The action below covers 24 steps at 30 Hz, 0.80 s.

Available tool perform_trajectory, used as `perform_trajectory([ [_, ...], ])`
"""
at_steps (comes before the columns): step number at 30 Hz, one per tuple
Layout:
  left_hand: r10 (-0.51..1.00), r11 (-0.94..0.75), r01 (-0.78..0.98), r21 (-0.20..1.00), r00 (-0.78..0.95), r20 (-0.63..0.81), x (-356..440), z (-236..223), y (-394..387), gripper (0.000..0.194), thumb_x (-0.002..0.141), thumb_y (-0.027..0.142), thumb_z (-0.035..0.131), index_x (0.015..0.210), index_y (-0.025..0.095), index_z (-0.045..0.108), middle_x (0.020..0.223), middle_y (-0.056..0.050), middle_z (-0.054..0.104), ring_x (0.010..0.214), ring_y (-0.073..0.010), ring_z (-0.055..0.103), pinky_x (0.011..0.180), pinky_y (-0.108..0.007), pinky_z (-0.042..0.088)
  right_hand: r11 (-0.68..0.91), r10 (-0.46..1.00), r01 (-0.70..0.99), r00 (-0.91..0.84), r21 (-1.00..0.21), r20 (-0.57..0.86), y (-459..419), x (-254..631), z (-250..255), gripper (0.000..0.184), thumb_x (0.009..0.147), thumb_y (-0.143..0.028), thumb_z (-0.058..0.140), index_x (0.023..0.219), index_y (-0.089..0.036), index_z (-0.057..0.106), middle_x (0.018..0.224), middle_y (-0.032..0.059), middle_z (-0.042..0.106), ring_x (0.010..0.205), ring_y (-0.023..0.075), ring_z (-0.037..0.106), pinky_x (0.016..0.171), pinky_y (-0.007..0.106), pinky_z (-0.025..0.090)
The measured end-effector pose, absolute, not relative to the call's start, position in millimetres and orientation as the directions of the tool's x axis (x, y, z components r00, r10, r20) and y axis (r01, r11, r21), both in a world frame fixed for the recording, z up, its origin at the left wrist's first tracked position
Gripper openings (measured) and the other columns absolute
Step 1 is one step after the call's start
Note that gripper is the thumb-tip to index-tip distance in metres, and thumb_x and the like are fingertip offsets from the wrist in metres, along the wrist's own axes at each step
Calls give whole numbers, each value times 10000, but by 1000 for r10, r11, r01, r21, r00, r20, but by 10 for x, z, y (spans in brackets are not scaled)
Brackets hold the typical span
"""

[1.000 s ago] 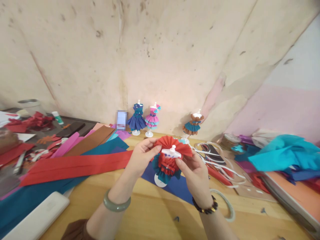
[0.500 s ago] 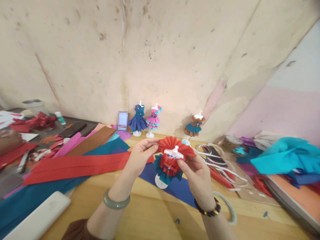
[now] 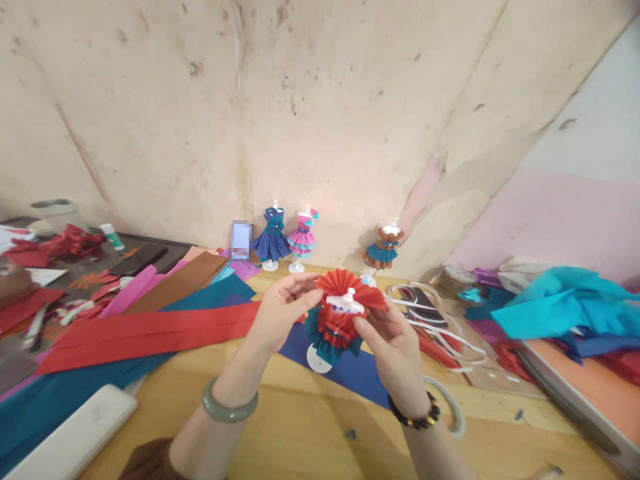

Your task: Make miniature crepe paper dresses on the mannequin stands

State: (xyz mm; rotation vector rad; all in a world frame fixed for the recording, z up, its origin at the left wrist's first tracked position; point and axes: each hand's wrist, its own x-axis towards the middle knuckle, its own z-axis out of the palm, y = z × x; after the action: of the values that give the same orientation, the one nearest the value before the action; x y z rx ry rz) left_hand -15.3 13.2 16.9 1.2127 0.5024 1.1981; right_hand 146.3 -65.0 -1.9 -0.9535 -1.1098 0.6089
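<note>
A small white mannequin (image 3: pixel 346 304) in a red and teal paper dress (image 3: pixel 338 328) is between my two hands, tilted, with its round base (image 3: pixel 319 359) towards me. Behind its neck spreads a red pleated paper fan (image 3: pixel 345 281). My left hand (image 3: pixel 281 312) pinches the fan's left edge between thumb and fingers. My right hand (image 3: pixel 393 343) is closed round the right side, its thumb in front at the mannequin's shoulder and its fingers behind the fan. Those rear fingertips are hidden. Below lies a dark blue paper strip (image 3: pixel 357 377).
Against the wall stand mannequins in blue (image 3: pixel 273 235), pink (image 3: pixel 302 235) and brown (image 3: pixel 384 248) dresses. Red paper (image 3: pixel 150 339), a white case-like object (image 3: pixel 83 437) and a glue stick (image 3: pixel 112 237) are on the left. White cord (image 3: pixel 440 323) and turquoise paper (image 3: pixel 560 308) lie right.
The camera view has shifted slightly, so the background sits a little further left. Both hands keep their hold on the fan and mannequin, with hardly any movement.
</note>
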Motion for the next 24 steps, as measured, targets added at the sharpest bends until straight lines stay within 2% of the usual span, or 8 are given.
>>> perform_trajectory([
  [7,931,-127,-407,905,267,251,-133,195,110,360,647,222,784,988,159,687,815,-29,706,738,-126,641,715,-246,508,471,810,29,381,-881,446,-661,1458,-36,291,782,-334,713,1053,-233,678,1088,68,712,1006,234,651,911,402,513],
  [14,937,-120,-412,903,254,240,-151,187,149,386,626,238,787,986,153,677,765,-16,689,724,-135,642,714,-268,522,443,741,36,548,-896,388,-628,1541,-118,235,786,-364,707,970,-219,716,999,57,735,925,217,662,883,406,511],
  [24,903,-257,-269,928,276,330,-220,222,141,334,660,224,753,981,162,687,737,-8,665,706,-127,623,688,-253,514,450,731,20,567,-893,381,-685,1559,-161,156,756,-328,736,868,-219,719,879,38,736,817,190,662,786,358,528],
])
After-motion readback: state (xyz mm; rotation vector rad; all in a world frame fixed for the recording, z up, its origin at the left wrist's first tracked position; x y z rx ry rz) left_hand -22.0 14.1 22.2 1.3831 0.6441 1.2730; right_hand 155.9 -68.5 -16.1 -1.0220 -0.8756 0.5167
